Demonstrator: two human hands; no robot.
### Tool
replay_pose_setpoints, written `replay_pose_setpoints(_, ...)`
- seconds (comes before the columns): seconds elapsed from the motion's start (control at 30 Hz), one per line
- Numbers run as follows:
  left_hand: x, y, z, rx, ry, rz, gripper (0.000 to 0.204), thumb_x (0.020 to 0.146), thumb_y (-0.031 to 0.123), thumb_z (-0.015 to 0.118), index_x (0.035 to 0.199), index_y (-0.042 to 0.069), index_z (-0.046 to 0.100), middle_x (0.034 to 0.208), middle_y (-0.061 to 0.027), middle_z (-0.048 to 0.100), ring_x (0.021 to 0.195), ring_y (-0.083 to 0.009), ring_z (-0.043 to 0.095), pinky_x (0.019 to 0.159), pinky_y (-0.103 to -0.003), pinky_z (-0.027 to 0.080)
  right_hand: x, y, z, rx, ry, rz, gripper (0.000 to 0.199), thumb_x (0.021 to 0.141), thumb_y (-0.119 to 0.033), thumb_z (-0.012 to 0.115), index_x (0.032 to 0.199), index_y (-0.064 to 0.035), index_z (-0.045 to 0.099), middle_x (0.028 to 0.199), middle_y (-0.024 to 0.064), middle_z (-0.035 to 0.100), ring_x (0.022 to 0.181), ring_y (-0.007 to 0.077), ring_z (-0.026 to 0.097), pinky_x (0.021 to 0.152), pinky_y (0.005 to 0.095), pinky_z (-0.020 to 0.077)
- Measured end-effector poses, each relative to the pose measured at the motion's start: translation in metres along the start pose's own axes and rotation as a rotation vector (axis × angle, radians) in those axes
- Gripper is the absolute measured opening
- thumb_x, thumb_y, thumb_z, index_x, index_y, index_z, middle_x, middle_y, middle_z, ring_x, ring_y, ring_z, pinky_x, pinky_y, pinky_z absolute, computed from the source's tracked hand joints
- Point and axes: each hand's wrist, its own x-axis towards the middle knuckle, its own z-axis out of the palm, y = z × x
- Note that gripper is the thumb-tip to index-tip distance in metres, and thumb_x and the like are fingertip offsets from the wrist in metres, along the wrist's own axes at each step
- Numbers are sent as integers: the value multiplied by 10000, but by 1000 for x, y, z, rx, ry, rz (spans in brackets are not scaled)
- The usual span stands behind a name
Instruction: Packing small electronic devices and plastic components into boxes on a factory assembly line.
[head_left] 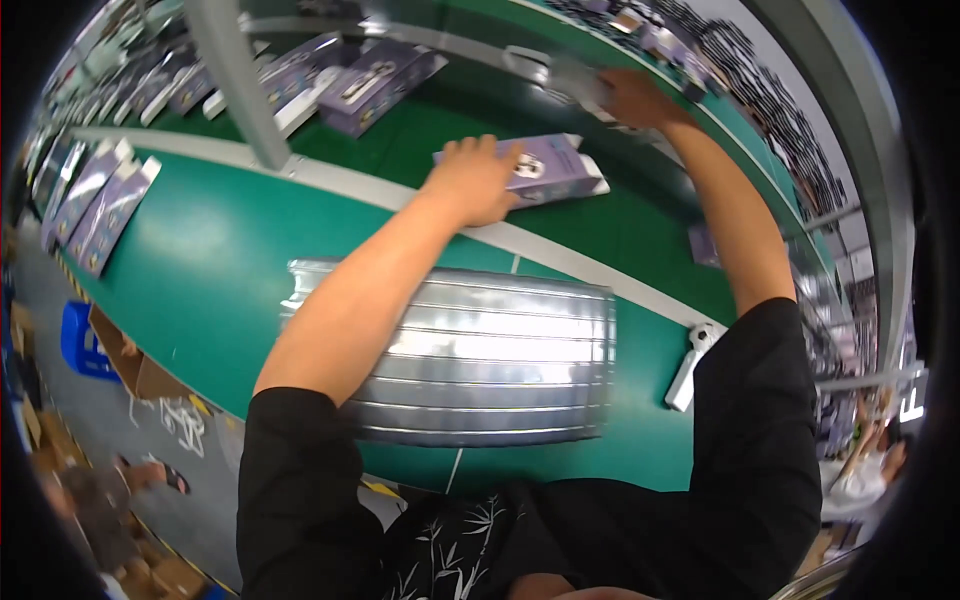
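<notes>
Stretching across the person's front, a green surface [210,250] carries the nearer things, and a pale metal rail [345,185] divides it from a darker green belt [640,245] beyond. On the surface, close to the person's body and partly hidden by the left forearm, lies a wide silver ribbed tray [490,345], its ridges running from left to right and catching the light. Several purple cartons [375,85] sit on the belt farther left, and a few slim purple packages [105,215] lie side by side at the surface's left end. One purple box [555,170] lies on the belt just behind the rail, past the tray, with white flaps jutting from its right end; the left grip [475,182] is clasped over its left end. The right grip [638,98] reaches farther out, next to a blurred whitish item [575,80]; whether it is clenched on that cannot be told. Smallest is a slim white piece topped with a football-patterned ball [704,336], near the right sleeve.
</notes>
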Motion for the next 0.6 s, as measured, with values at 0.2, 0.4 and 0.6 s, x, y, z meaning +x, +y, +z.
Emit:
replay_pose_setpoints(0.2,5,27,5,-26,213,193,686,836,297,702,1432,97,427,1327,-285,462,1199,-450,467,1035,-504,379,-134,7,16,-46,-231,-82,453,685,-315,753,1032,-46,639,1032,198,636,1009,380,608,909,456,484)
replay_pose_setpoints(0.4,26,70,-2,62,106,330,699,816,269,735,1430,108,443,1381,-280,420,1226,-451,444,1061,-505,354,-186,30,35,-4,-212,-57,463,671,-316,773,1012,-27,652,991,159,628,1048,339,585,966,443,427)
replay_pose_setpoints(0.6,9,132,-16,61,24,436,684,812,261,737,1421,112,464,1406,-257,417,1268,-448,418,1083,-503,332,-248,1,29,-6,-114,-133,383,657,-269,763,925,-12,668,989,161,627,1053,339,576,951,437,423)
